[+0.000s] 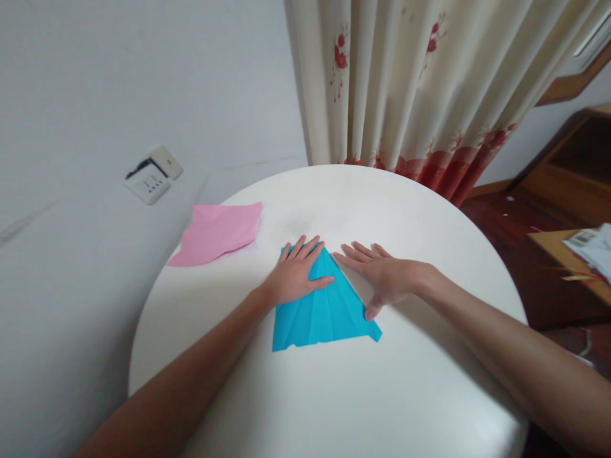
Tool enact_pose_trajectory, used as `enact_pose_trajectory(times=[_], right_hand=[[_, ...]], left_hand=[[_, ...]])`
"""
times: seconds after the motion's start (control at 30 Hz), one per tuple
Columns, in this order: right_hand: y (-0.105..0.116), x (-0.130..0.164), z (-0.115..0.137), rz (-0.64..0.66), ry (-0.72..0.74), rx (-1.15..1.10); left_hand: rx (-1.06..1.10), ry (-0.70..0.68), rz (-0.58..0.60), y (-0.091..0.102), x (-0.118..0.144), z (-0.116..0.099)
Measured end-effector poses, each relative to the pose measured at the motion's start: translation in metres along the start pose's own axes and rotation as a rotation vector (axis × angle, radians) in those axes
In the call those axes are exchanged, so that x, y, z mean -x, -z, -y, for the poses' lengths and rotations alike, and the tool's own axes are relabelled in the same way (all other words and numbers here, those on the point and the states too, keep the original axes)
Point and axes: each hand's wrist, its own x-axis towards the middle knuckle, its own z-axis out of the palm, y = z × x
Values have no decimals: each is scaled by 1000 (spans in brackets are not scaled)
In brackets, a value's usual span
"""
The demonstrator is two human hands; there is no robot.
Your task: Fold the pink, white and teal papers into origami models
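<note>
Blue paper, folded into a tapered shape with several lengthwise creases, lies flat near the middle of the round white table, narrow end pointing away from the person. Both hands rest on its far half.

Left hand: palm down, fingers spread flat over the upper left of the paper, thumb lying across the centre crease. Likely this pins the sheet so it cannot slide or spring open.

Right hand: also flat and unclenched, fingers extended along the sloping right edge, thumb tip touching the paper near its lower right corner. The placement suggests pressing that folded edge down to sharpen it.

Neither hand grasps anything; both are spread and pressing, nothing pinched or lifted.

Pink paper lies well apart to the left, overhanging the table's rim by the wall. A wall socket sits beyond it; a flowered curtain hangs behind the table.
</note>
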Motion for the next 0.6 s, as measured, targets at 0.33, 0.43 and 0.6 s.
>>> enact_pose_trajectory(times=[0.33,0.43,0.6], right_hand=[[-12,15,13,2,-17,106],[-7,15,12,43,7,90],[2,2,12,-77,28,-17]], left_hand=[[-9,2,1,0,0,0],[-10,6,4,0,0,0],[-7,7,10,1,0,0]])
